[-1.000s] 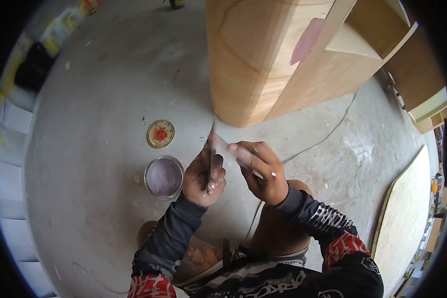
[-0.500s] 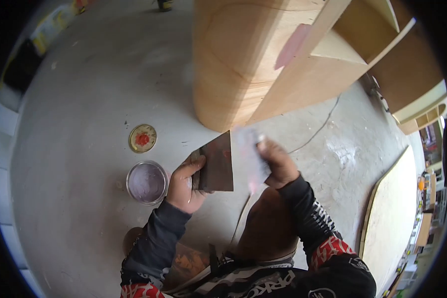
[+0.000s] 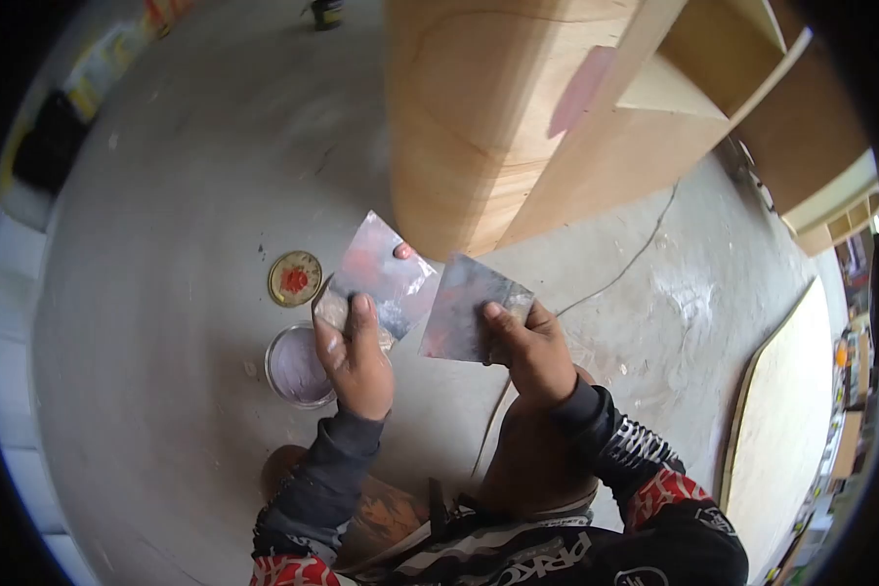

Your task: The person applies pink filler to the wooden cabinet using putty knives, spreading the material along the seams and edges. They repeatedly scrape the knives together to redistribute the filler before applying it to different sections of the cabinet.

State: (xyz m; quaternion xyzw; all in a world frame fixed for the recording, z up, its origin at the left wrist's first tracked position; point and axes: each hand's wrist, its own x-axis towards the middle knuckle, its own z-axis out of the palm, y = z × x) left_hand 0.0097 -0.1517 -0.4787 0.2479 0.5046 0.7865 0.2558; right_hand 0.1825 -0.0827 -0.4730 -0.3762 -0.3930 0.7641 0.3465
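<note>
My left hand is closed on a flat metal putty spreader, thumb across its face. Pinkish smears cover that face, and a small red dab sits near its upper right edge. In my right hand is a second metal putty spreader, gripped at its right side and stained grey and pink. The two blades are close together, edges almost meeting. Beside my left wrist stands an open can of lilac putty, partly hidden by the hand. A round lid with red paste on it lies just beyond the can.
Ahead stands a curved plywood cabinet with a pink putty patch on its side. A cable runs over the concrete floor. At right lies a pale board.
The left spreader has turned, so its smeared face and red dab now show. The right spreader, blurred and upright before, has swung flat and moved left towards it.
</note>
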